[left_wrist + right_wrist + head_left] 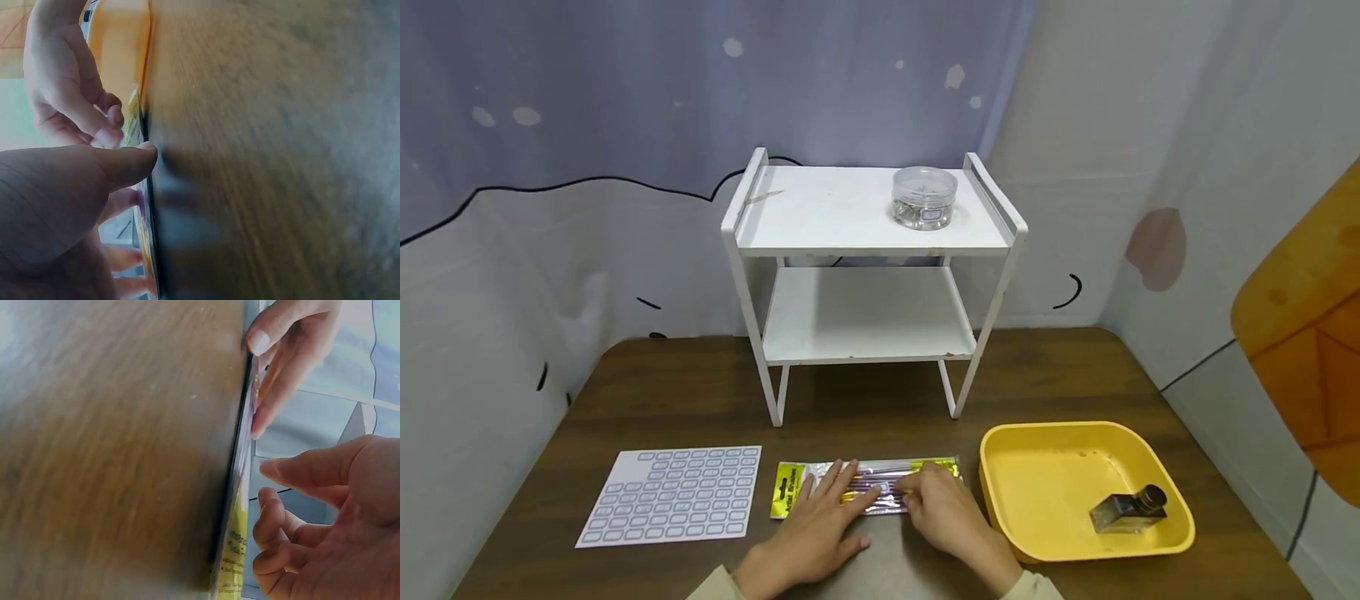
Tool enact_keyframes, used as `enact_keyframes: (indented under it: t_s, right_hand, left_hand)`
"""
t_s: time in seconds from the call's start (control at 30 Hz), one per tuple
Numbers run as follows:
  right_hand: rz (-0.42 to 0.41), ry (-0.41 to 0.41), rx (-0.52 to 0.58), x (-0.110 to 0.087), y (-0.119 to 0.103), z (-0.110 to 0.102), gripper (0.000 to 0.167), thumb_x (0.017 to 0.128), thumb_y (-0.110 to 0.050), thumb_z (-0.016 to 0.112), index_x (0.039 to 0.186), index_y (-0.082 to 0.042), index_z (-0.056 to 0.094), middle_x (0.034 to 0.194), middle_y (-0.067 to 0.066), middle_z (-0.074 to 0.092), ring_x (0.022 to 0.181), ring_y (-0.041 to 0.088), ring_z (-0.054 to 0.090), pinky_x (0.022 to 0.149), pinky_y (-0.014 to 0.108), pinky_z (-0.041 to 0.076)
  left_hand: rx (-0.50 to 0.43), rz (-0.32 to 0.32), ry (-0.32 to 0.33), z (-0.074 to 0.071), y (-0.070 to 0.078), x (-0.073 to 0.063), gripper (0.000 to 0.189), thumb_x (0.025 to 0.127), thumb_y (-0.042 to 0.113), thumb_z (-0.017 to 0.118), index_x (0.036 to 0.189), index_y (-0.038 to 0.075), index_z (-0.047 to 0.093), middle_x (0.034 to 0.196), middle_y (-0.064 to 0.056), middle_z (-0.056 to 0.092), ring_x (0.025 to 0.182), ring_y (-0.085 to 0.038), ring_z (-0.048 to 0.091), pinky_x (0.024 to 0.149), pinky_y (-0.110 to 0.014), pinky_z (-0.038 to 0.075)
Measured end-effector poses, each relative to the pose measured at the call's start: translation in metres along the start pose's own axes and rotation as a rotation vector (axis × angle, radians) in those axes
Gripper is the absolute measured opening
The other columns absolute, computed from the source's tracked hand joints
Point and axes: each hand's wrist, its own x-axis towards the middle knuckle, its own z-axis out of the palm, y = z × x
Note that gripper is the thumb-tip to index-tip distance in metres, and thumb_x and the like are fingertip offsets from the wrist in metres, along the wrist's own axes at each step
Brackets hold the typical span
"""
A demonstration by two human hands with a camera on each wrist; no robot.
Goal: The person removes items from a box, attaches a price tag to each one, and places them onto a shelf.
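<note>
A flat clear packet of artist brushes [942,467] with yellow printed ends lies crosswise on the table. A small white label [882,487] sits near its middle. My left hand [820,525] rests on the packet's left half with fingers spread; in the left wrist view its thumb [128,165] reaches the near edge. My right hand [942,510] is over the right half, its fingertips close beside the label. The right wrist view shows the right hand's fingers [272,519] curled, the thumb apart from them and nothing held between.
A sheet of blank-looking stickers [681,496] lies to the left. On the right stands a yellow tray [1037,500] holding a dark-capped glass bottle [1126,511]. Behind is a white two-tier shelf [842,208], with a labelled clear round jar [923,198] on top.
</note>
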Motion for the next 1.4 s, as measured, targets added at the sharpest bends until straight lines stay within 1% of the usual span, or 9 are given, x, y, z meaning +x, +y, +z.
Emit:
enact_keyframes:
  t_s: [0.27, 0.47, 0.6, 0.8, 0.9, 1.0, 1.17, 1.3, 1.4]
  right_hand:
    - [-0.008, 0.067, 0.106, 0.005, -0.008, -0.014, 0.023, 0.081, -0.003, 0.073, 0.102, -0.011, 0.079, 0.075, -0.005, 0.057, 0.064, 0.005, 0.047, 0.055, 0.021, 0.036]
    - [-0.127, 0.139, 0.193, 0.017, -0.013, -0.066, 0.023, 0.086, -0.002, 0.071, 0.109, -0.005, 0.075, 0.078, -0.004, 0.063, 0.067, 0.002, 0.051, 0.059, 0.020, 0.046]
    - [-0.198, 0.254, 0.225, 0.026, -0.016, -0.110, 0.028, 0.088, 0.001, 0.070, 0.115, -0.002, 0.072, 0.083, -0.001, 0.065, 0.069, 0.004, 0.053, 0.061, 0.020, 0.051]
    - [-0.321, 0.556, 0.219, 0.045, -0.006, -0.155, 0.043, 0.082, 0.013, 0.069, 0.123, 0.002, 0.066, 0.083, 0.007, 0.065, 0.070, 0.007, 0.056, 0.062, 0.014, 0.049]
    - [-0.314, 0.668, 0.190, 0.055, 0.003, -0.168, 0.052, 0.081, 0.014, 0.069, 0.131, 0.000, 0.062, 0.085, 0.012, 0.065, 0.072, 0.011, 0.056, 0.066, 0.010, 0.046]
    - [-0.279, 0.731, 0.156, 0.062, 0.013, -0.177, 0.061, 0.081, 0.014, 0.069, 0.139, -0.002, 0.056, 0.089, 0.017, 0.063, 0.075, 0.017, 0.058, 0.067, 0.010, 0.044]
    - [-0.233, 0.744, 0.108, 0.073, 0.028, -0.183, 0.078, 0.081, 0.011, 0.071, 0.151, -0.007, 0.040, 0.104, 0.023, 0.060, 0.085, 0.032, 0.063, 0.071, 0.018, 0.046]
    - [-0.212, 0.665, 0.127, 0.082, 0.038, -0.186, 0.093, 0.082, 0.009, 0.073, 0.158, -0.014, 0.025, 0.119, 0.025, 0.059, 0.096, 0.036, 0.065, 0.075, 0.035, 0.051]
    - [-0.225, 0.603, 0.172, 0.089, 0.043, -0.187, 0.097, 0.083, 0.009, 0.073, 0.160, -0.015, 0.019, 0.121, 0.026, 0.061, 0.097, 0.038, 0.067, 0.077, 0.045, 0.055]
  left_hand:
    - [-0.008, 0.012, 0.004, -0.005, -0.002, 0.003, 0.050, 0.090, 0.034, 0.070, 0.138, 0.024, 0.060, 0.156, -0.023, 0.039, 0.144, -0.046, 0.035, 0.108, -0.073, 0.030]
    - [0.026, 0.082, 0.047, -0.013, -0.012, 0.018, 0.036, 0.092, 0.022, 0.069, 0.128, 0.023, 0.069, 0.150, -0.024, 0.046, 0.138, -0.047, 0.043, 0.104, -0.069, 0.039]
    - [0.016, 0.085, 0.063, -0.015, -0.020, 0.026, 0.042, 0.089, 0.019, 0.073, 0.131, 0.020, 0.067, 0.145, -0.023, 0.051, 0.133, -0.044, 0.049, 0.103, -0.063, 0.043]
    - [-0.020, 0.072, 0.054, -0.018, -0.023, 0.037, 0.054, 0.083, 0.018, 0.080, 0.134, 0.018, 0.064, 0.130, -0.018, 0.059, 0.117, -0.035, 0.055, 0.091, -0.054, 0.049]
    - [-0.055, 0.058, 0.037, -0.020, -0.022, 0.042, 0.055, 0.079, 0.017, 0.083, 0.131, 0.015, 0.066, 0.119, -0.012, 0.061, 0.109, -0.030, 0.054, 0.086, -0.047, 0.048]
    - [-0.078, 0.042, 0.016, -0.021, -0.022, 0.046, 0.057, 0.074, 0.015, 0.085, 0.128, 0.013, 0.068, 0.113, -0.009, 0.061, 0.105, -0.027, 0.054, 0.084, -0.043, 0.046]
    - [-0.100, 0.039, -0.066, -0.026, -0.021, 0.052, 0.060, 0.073, 0.011, 0.085, 0.131, 0.015, 0.066, 0.109, -0.005, 0.059, 0.100, -0.021, 0.052, 0.083, -0.037, 0.045]
    - [-0.123, 0.039, -0.151, -0.030, -0.021, 0.059, 0.066, 0.072, 0.010, 0.085, 0.134, 0.021, 0.064, 0.102, -0.001, 0.057, 0.094, -0.016, 0.049, 0.082, -0.030, 0.044]
    - [-0.173, 0.026, -0.212, -0.032, -0.023, 0.064, 0.071, 0.071, 0.007, 0.085, 0.136, 0.024, 0.062, 0.104, -0.001, 0.057, 0.096, -0.015, 0.050, 0.081, -0.027, 0.047]
